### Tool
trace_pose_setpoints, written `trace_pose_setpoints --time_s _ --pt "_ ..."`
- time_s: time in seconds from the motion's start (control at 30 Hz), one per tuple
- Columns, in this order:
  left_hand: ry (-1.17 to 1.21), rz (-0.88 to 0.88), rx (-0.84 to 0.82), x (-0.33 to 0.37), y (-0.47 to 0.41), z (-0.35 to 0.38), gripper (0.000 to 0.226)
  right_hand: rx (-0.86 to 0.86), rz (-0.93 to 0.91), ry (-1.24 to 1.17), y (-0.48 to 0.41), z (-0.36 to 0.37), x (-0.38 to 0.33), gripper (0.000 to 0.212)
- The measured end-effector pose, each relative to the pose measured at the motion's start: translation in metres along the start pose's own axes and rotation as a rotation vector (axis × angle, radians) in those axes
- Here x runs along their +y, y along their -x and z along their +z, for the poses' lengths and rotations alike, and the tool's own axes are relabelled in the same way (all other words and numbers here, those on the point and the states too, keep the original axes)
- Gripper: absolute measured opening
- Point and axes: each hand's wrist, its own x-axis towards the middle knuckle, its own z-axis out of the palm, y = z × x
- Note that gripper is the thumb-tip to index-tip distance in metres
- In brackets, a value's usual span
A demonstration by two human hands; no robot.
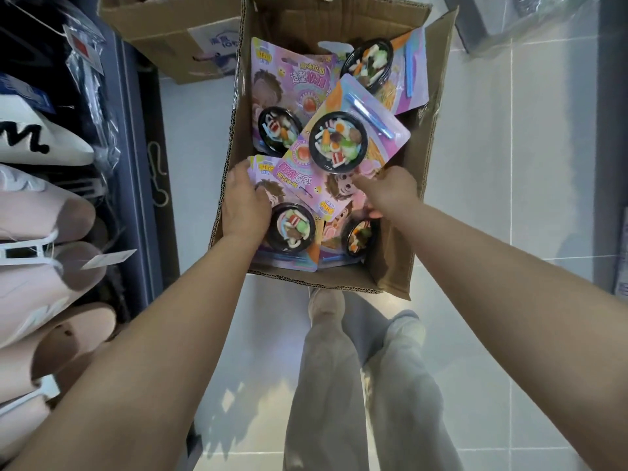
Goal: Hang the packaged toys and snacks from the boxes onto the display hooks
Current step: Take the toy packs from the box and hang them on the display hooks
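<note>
Hanging at far left, bagged plush goods (51,212) are running off the frame. Left hand (244,205) is gripping the near snack pack (292,229) inside the cardboard box (394,256); right hand (387,192) is pinching a tilted pack (343,144), fingertips partly hidden beneath it.

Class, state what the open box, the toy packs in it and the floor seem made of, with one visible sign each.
Box: corrugated cardboard, matt brown; fluting shows along cut edges.
Toy packs: glossy printed card, likely clear plastic blisters catching light.
Floor: probably glazed tile; grout lines, soft sheen.
</note>
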Motion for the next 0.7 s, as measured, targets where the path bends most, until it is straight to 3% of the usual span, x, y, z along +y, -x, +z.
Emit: trace_pose_setpoints --time_s 0.07,0.1,0.17,0.23,0.27,0.4,0.6,0.7 --pt "-0.126 0.205 0.187 -0.003 0.014 -0.009 0.046 0.292 -0.341 0.308 0.009 -0.009 0.004 0.035" --pt "-0.191 0.184 0.282 -0.011 0.017 -0.014 0.050 0.415 -0.453 0.411 0.013 -0.014 0.007 0.042" --pt "-0.215 -0.095 0.219 -0.030 0.019 -0.021 0.052 0.514 -0.359 0.512 0.017 -0.021 0.021 0.063" --pt "-0.233 -0.358 -0.048 -0.048 0.024 -0.022 0.040 0.427 -0.115 0.492 0.020 -0.017 0.041 0.074" --pt "-0.250 -0.392 -0.109 -0.054 0.026 -0.022 0.035 0.373 -0.059 0.446 0.021 -0.011 0.049 0.071" --pt "-0.130 -0.396 -0.130 -0.059 0.028 -0.018 0.034 0.398 -0.087 0.362 0.024 -0.001 0.057 0.048" --pt "0.183 -0.497 -0.235 -0.066 0.082 0.034 0.031 0.395 -0.116 0.477 0.010 -0.040 0.065 0.034" --pt "0.164 -0.485 -0.204 -0.073 0.097 0.055 0.030 0.354 -0.185 0.550 0.009 -0.049 0.077 0.035"
